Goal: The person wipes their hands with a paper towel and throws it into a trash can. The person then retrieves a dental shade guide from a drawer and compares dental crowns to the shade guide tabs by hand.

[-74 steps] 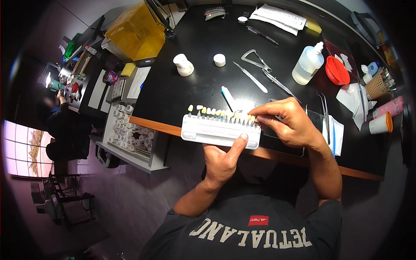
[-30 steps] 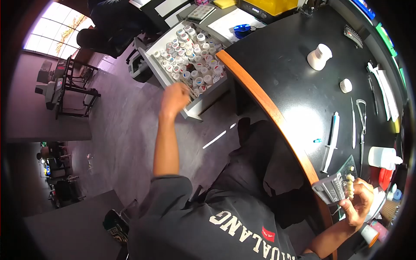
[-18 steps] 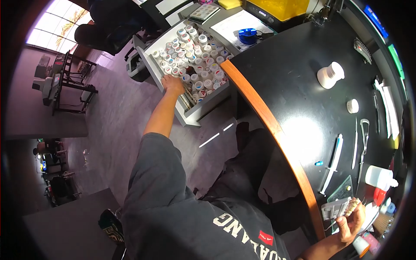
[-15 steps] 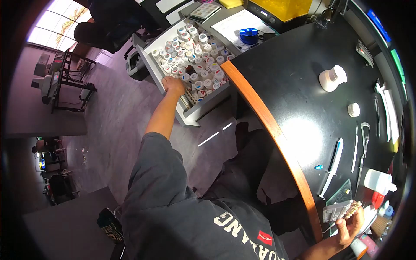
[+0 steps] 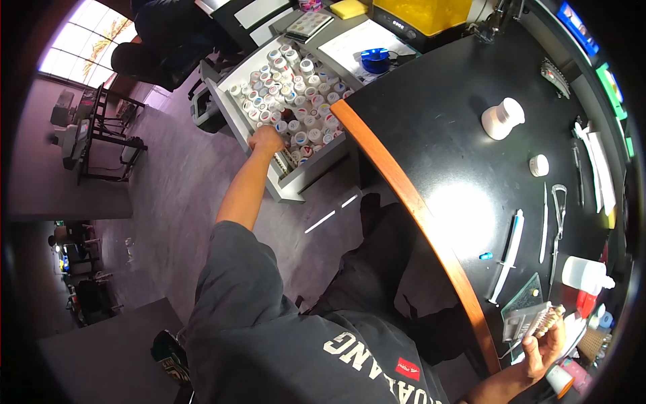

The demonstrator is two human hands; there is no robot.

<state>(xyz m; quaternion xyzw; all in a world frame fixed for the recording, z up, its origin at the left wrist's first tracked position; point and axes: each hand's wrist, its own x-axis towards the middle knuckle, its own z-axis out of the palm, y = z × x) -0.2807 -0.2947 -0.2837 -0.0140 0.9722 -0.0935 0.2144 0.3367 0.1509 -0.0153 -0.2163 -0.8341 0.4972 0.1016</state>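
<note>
Jars [image 5: 307, 66] are filling a drawer [image 5: 316, 167] by the worktop's [image 5: 417, 114] left front corner; a syringe [image 5: 509, 252] is lying near the front edge, a caliper [image 5: 558, 225] lying behind it.

Near right: shade guide [image 5: 520, 323] greyish white, tabs [image 5: 553, 316] cream. Far left: drawer [image 5: 319, 165] pale grey, jars [image 5: 307, 69] white, some lids [image 5: 301, 139] marked red, blue. Table [image 5: 420, 121] black, edge [image 5: 418, 209] orange-brown.

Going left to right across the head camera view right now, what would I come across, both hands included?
Window → left hand → yellow sponge → yellow-covered machine → syringe → right hand → white packet.
</note>
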